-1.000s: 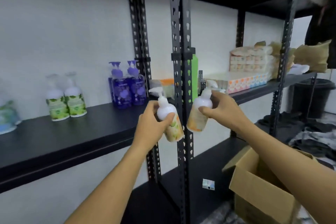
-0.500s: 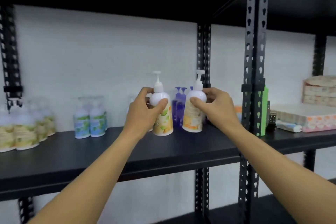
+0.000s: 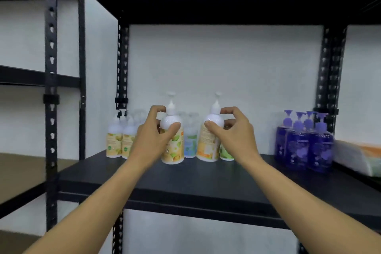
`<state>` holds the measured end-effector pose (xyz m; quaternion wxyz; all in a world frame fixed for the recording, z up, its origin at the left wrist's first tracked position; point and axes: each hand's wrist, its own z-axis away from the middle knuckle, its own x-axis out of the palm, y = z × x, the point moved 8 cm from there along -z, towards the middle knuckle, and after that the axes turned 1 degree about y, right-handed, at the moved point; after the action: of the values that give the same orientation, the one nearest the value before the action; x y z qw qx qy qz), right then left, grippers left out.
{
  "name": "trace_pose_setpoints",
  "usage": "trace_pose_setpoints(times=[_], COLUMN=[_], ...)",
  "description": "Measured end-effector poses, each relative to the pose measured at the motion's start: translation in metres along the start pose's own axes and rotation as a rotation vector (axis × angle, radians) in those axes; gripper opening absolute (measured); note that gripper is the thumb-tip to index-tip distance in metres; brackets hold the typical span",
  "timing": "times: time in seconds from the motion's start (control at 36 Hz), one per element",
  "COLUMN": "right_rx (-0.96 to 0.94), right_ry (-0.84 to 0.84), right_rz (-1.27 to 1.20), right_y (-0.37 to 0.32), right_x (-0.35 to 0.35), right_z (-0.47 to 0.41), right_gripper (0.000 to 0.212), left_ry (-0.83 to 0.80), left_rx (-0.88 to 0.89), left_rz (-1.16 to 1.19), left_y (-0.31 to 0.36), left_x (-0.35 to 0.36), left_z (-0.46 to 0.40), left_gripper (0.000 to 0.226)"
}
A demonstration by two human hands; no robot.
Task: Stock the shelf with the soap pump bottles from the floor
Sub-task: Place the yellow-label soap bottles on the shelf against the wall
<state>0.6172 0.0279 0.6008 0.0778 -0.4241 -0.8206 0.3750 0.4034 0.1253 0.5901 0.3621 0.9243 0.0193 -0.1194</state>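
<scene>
The left hand (image 3: 153, 140) is wrapped around the shoulder of a yellow-labelled pump bottle (image 3: 172, 146), with the thumb laid across the white front and the forefinger curled by the pump neck. The right hand (image 3: 231, 136) is closed on a second bottle (image 3: 209, 142), orange-labelled, held between the thumb at the front and the fingers at the collar and behind. Both bottles are seen upright with their bases on the black shelf (image 3: 206, 181), side by side and a little apart, near the middle of the board.

Just behind them more bottles are ranged along the white wall (image 3: 226, 68): a blue-labelled bottle (image 3: 190, 146) shows in the gap between the two held ones, and a green-labelled bottle (image 3: 226, 152) is partly hidden by the right hand. To the left, a pair of yellow-labelled bottles (image 3: 120, 144) is stood close together by the rear upright post (image 3: 122, 64). Well apart on the right, a cluster of purple pump bottles (image 3: 305, 144) is set near the right end of the shelf, and beside it a white and orange package (image 3: 358, 159) is partly cut off by the frame edge. Whether the held bottles are fully resting or slightly lifted cannot be told for certain
</scene>
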Motion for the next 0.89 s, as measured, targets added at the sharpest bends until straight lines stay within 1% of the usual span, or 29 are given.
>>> trace_pose_setpoints(times=[0.22,0.44,0.67,0.89], right_rx=[-0.016,-0.004,-0.028,-0.022], right_ry=[-0.151,-0.209,-0.209,-0.210], right_rz=[-0.051,-0.060,0.017,0.048], right_y=[-0.010,-0.014,-0.008,0.002], right_x=[0.115,0.206,0.267,0.303], right_z=[0.002,0.005,0.003,-0.001], right_gripper=[0.044,0.048,0.052,0.057], left_ry=[0.078,0.143,0.177,0.188], left_rx=[-0.059,-0.101,-0.118,-0.101], left_rz=[-0.114,-0.169,-0.222,-0.251], left_y=[-0.059,-0.099,-0.127,-0.135], left_x=[-0.079,-0.138,-0.170,-0.177], left_z=[-0.008,-0.012,-0.015,-0.020], left_gripper=[0.040,0.040,0.044,0.042])
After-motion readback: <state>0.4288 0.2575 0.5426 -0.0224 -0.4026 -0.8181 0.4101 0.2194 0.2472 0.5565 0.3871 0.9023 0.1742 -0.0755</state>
